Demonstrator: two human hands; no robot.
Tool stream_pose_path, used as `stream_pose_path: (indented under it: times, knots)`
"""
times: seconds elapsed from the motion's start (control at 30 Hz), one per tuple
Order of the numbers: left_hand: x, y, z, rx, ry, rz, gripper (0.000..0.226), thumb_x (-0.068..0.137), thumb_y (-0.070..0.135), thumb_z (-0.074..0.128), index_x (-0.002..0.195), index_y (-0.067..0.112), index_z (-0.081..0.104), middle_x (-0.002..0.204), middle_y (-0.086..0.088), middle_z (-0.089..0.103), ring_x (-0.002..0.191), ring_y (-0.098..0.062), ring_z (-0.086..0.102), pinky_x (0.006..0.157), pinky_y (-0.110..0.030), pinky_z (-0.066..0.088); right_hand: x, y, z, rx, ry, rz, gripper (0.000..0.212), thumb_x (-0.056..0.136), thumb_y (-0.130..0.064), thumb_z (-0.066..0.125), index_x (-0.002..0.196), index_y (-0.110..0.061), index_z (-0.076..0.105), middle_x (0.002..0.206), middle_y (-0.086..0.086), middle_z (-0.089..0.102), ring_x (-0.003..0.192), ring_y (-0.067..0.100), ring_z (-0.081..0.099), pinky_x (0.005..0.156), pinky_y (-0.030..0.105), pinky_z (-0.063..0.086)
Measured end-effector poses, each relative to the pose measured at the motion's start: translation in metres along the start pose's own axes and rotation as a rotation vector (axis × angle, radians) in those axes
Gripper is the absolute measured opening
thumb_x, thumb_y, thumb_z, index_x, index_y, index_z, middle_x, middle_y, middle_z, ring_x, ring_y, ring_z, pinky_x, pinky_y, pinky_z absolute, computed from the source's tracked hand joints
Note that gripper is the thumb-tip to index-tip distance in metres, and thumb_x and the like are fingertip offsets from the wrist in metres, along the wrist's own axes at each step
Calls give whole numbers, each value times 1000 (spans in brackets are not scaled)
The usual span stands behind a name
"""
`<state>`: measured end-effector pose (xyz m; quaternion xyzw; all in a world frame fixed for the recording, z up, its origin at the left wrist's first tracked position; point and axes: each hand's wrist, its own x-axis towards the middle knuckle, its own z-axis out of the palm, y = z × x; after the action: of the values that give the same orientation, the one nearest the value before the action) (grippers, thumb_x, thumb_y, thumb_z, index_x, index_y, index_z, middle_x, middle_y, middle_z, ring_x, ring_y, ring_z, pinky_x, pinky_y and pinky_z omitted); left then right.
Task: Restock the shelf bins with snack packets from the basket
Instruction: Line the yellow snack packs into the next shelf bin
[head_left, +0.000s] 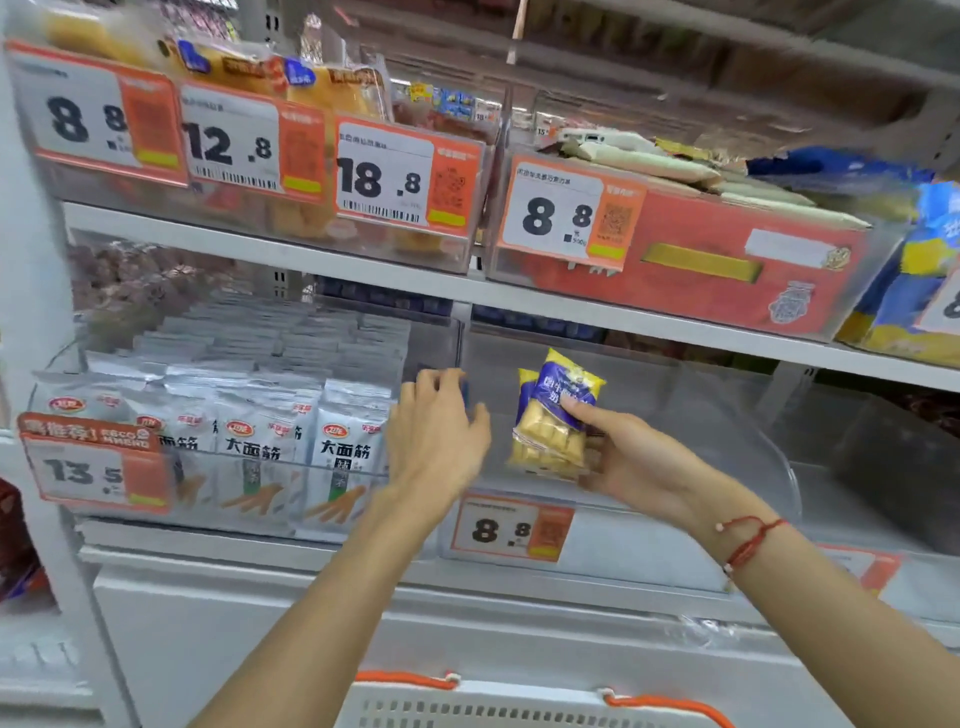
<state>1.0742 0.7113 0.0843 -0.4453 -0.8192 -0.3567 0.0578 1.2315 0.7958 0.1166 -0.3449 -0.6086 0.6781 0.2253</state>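
Head view: right hand (631, 457) pinching snack packets (553, 415), long axis upright, just inside the clear bin (727, 415) with nothing else visible in it. Left hand (436, 436) open, fingers relaxed at the bin's left wall. Basket (519, 704) well below.

Pretty clearly a shop's snack aisle: white shelves (291, 249) lined with clear plastic bins (727, 415) of packaged snacks (343, 441), each fronted by orange price tags (405, 176) with barcodes and QR codes.
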Motion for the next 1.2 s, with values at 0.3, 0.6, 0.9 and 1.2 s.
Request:
stream_pose_path:
  times: [0.3, 0.6, 0.9, 1.2]
  knots:
    - [62, -21, 8, -21, -50, 32, 25, 89, 33, 52, 110, 25, 62, 110, -5, 61, 105, -30, 55, 82, -34, 48, 117, 8, -3, -408, -69, -2, 14, 95, -30, 55, 103, -20, 60, 100, -1, 69, 92, 16, 65, 79, 25, 48]
    - [151, 17, 38, 770, -294, 335, 48, 89, 18, 56, 136, 20, 48, 137, -6, 48, 128, -25, 38, 108, -36, 26, 194, 15, -7, -761, -57, -76, 58, 88, -30, 66, 133, -13, 35, 129, 4, 50, 104, 19, 54, 92, 38, 50]
    - [176, 19, 69, 1049, -444, 434, 23, 85, 34, 67, 98, 17, 57, 77, 3, 51, 71, -13, 45, 104, -40, 26, 220, 39, -18, -658, -45, -275, 10, 87, -11, 67, 90, -9, 58, 83, 0, 61, 55, -6, 57, 47, 5, 40]
    - [172, 16, 73, 1027, -403, 428, 29, 90, 34, 47, 66, 18, 44, 69, 0, 48, 62, -14, 39, 107, -42, 21, 230, 50, -11, -688, 124, -231, 48, 75, -34, 78, 106, -18, 45, 91, 4, 62, 46, 3, 60, 42, 11, 44]
